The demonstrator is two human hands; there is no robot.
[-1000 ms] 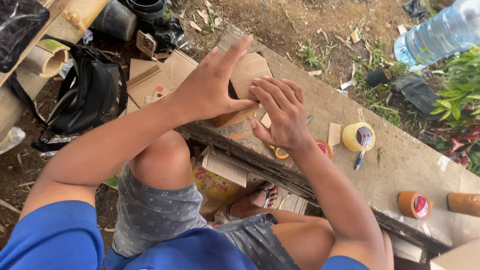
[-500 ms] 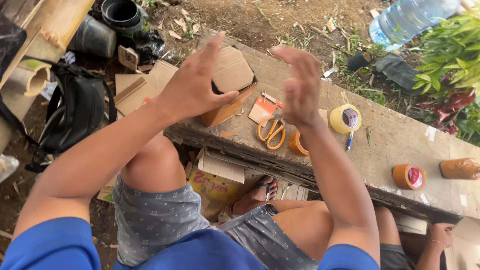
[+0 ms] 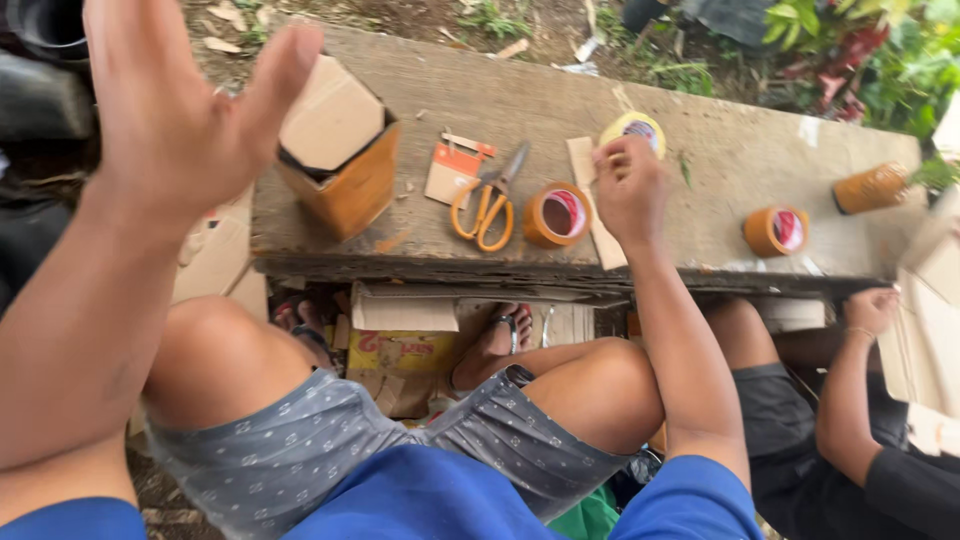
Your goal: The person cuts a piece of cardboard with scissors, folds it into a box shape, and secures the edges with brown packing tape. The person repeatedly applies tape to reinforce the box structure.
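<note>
My left hand (image 3: pixel 175 120) has come up off the small cardboard box (image 3: pixel 338 150) and hangs close to my face, fingers spread wide and holding nothing; half a second ago it still rested against that box. My right hand (image 3: pixel 628 185) has moved from mid-air down onto the desk (image 3: pixel 720 150), fingers curled and pinching at the pale cardboard strip (image 3: pixel 590 205) beside the yellow tape roll (image 3: pixel 632 128). So the box stands free at the near left edge of the desk, top flaps folded but not taped as far as I can see, and my attention has gone to the strip and tape. Past my knees, on the desk, I count one box, one pair of orange-handled scissors (image 3: pixel 487 205), one small orange card (image 3: pixel 452 172), and four rolls of tape: the brown roll (image 3: pixel 556 214) touching the scissors, the yellow one, another brown roll (image 3: pixel 775 230) further right, and a fourth roll (image 3: pixel 872 187) lying on its side near the far end. A co-worker's hand (image 3: pixel 872 310) holds cardboard at the right edge.
</note>
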